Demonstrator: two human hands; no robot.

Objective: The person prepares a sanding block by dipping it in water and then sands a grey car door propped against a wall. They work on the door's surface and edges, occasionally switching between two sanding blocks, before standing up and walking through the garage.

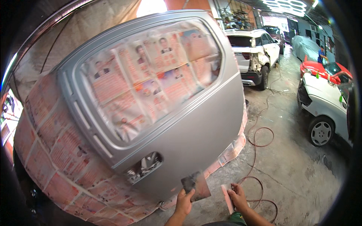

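In front of me stands a grey vehicle body panel (196,132), its window covered with printed newspaper (151,75) under a thin film. A dark recess (145,165) opens in its lower left part. My left hand (184,202) pinches the edge of a sandpaper sheet (203,188), dark grey on one side and brownish on the other, held close to the panel's lower edge. Farther right, my right hand (238,197) is closed on a flat pale pink strip (227,199), held upright over the floor. Its exact kind I cannot tell.
Newspaper masking (56,158) wraps the vehicle's left and lower sides. A reddish hose (255,150) loops across the concrete floor (290,177) at right. Beyond are a white car (260,52), another white car (320,94), a red car (313,67) and a person in blue (321,55).
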